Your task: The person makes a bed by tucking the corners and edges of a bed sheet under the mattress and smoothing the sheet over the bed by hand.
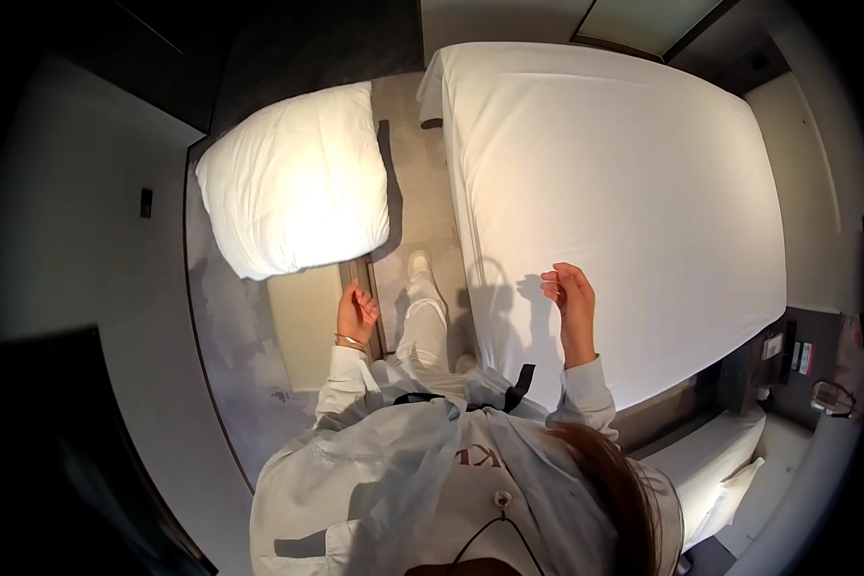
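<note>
My left hand hangs with loosely curled fingers and a bracelet on the wrist. It holds nothing and is near the front edge of a bulky white bundle of bedding, which looks like a folded duvet. The bundle rests on a cream bench. To the right, my right hand is raised with bent, parted fingers and nothing in them. Below it lies the white sheet spread over the bed, where the hand's shadow falls. The sheet looks mostly smooth, with light creases along its left side.
A narrow strip of floor runs between bench and bed. A grey wall or door panel stands on the left. At lower right are a dark bedside shelf, a lamp and a second bed with pillows.
</note>
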Available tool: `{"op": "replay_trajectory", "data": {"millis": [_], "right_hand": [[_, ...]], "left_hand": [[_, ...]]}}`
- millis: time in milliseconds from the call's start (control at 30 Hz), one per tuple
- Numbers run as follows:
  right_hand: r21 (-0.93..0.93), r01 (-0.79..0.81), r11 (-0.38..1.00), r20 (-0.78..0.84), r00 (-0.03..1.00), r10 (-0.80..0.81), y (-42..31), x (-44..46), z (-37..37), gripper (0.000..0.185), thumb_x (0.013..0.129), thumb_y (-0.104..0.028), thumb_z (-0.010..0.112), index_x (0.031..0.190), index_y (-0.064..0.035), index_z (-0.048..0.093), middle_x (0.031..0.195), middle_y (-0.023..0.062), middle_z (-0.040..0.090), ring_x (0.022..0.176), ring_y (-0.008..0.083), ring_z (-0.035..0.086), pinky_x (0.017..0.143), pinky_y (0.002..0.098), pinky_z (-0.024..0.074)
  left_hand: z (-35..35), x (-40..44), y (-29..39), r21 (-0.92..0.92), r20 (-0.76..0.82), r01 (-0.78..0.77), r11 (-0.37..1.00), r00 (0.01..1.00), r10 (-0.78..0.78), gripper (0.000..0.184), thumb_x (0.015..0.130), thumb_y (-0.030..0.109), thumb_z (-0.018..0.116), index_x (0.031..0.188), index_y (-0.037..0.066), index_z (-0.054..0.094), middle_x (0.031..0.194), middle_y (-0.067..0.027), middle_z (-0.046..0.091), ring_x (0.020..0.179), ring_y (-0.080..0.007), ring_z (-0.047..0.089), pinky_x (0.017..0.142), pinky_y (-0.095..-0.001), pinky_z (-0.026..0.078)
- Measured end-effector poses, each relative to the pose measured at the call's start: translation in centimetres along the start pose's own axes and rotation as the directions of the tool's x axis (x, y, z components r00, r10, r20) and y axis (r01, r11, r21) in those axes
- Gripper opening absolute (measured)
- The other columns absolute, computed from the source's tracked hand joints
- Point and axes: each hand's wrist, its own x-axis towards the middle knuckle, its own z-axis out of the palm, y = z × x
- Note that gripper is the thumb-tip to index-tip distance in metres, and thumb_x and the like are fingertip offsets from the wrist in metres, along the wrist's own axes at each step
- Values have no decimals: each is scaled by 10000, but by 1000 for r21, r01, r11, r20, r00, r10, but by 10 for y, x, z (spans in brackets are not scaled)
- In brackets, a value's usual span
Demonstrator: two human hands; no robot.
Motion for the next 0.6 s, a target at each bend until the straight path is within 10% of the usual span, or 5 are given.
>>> {"op": "replay_trajectory", "data": {"millis": [233, 533, 600], "right_hand": [[-78, 141, 987, 256, 960, -117, -74, 111, 105, 169, 909, -129, 438, 973, -21, 551, 866, 77, 628, 768, 115, 586, 738, 239, 466], [-11, -1, 1000, -154, 988, -1, -87, 202, 106, 180, 916, -178, 451, 991, -59, 563, 867, 46, 625, 741, 93, 573, 707, 220, 453], [-20, 46, 999, -163, 985, -48, -113, 271, 123, 186, 916, -182, 451, 1000, -60, 564, 863, 46, 621, 739, 98, 570, 710, 224, 451]], "left_hand": [[115, 148, 123, 219, 250, -15, 976, 967, -41, 269, 907, 282, 480, 689, 125, 467, 595, 15, 463, 536, -95, 465, 522, -224, 410], [214, 270, 154, 318, 371, 63, 946, 910, -186, 219, 912, 270, 479, 824, 91, 570, 686, -2, 594, 623, -113, 576, 568, -247, 484], [246, 315, 143, 465, 134, 158, 871, 960, -245, 250, 897, 294, 501, 802, 88, 605, 690, -20, 614, 603, -120, 584, 569, -243, 483]]}}
